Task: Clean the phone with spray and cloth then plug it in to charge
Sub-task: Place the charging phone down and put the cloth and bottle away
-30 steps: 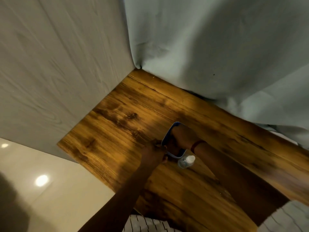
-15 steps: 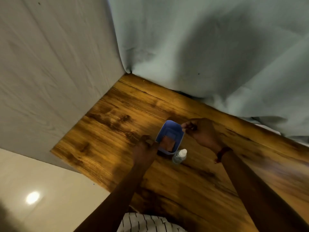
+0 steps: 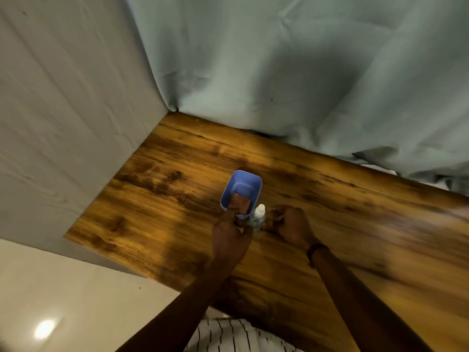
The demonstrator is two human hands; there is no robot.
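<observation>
A blue plastic container (image 3: 245,179) stands upright on the wooden table (image 3: 157,199), with a brown folded item (image 3: 241,202) inside it. A small clear spray bottle (image 3: 257,217) with a white cap stands against the container's near right corner. My left hand (image 3: 229,237) grips the container's near rim, one finger reaching over it onto the brown item. My right hand (image 3: 291,226) rests on the table just right of the bottle with its fingers curled; whether it holds anything is unclear. No phone or charger shows.
A pale green curtain (image 3: 291,72) hangs along the table's far edge. A light wood-grain panel (image 3: 63,110) borders the table on the left. Glossy floor tile (image 3: 63,301) lies below the table's near left edge.
My right hand has come out of the container, passed its far right side, and dropped to the table beside the bottle. My left hand stays at the near rim. The view has shifted.
</observation>
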